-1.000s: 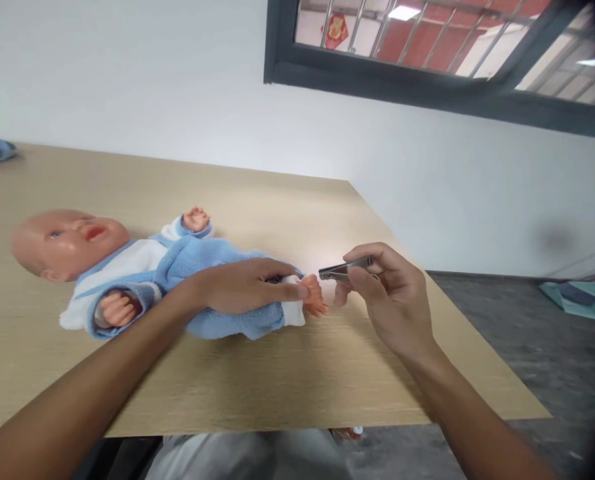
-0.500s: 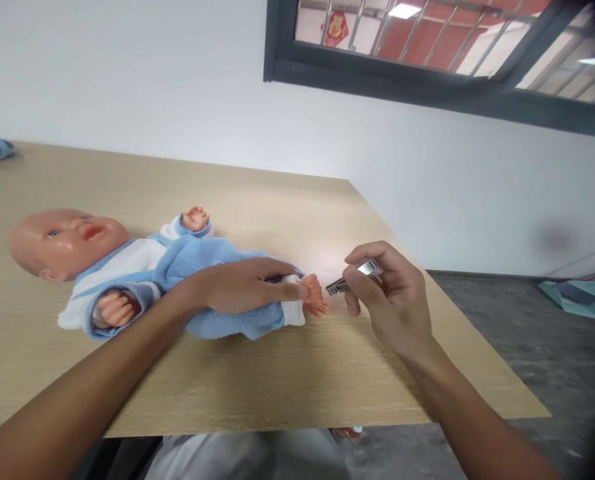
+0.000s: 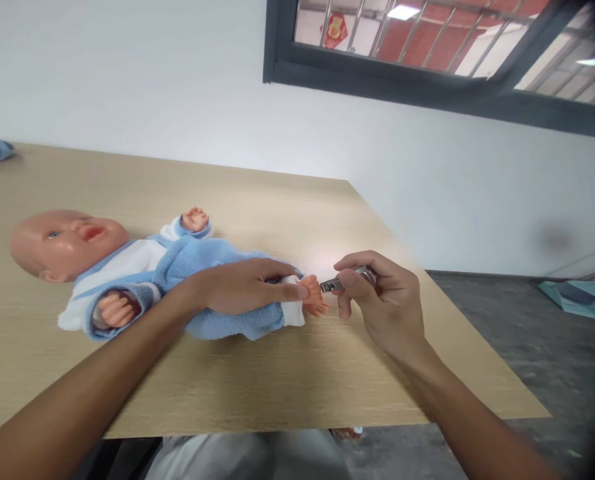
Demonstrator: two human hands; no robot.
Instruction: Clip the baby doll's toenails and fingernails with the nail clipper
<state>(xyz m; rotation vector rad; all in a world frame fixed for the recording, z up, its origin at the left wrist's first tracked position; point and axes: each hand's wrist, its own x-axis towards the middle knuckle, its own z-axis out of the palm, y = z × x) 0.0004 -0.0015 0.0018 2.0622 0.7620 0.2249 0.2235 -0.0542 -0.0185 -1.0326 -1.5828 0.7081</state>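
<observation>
1. Just past my left hand, the clipper moves back in, tip beside the toes, now seemingly within its reach.
2. My right hand pinches it.
3. Left clasps the doll round one lower leg.

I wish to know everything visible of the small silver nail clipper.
The small, shiny silver, metal-looking nail clipper is pinched in the bare right hand, whose thumb hides its middle. Its narrow tip points toward the pinkish, plastic-looking doll foot; whether they touch is unclear. It is held above the pale wood-grained table.
</observation>
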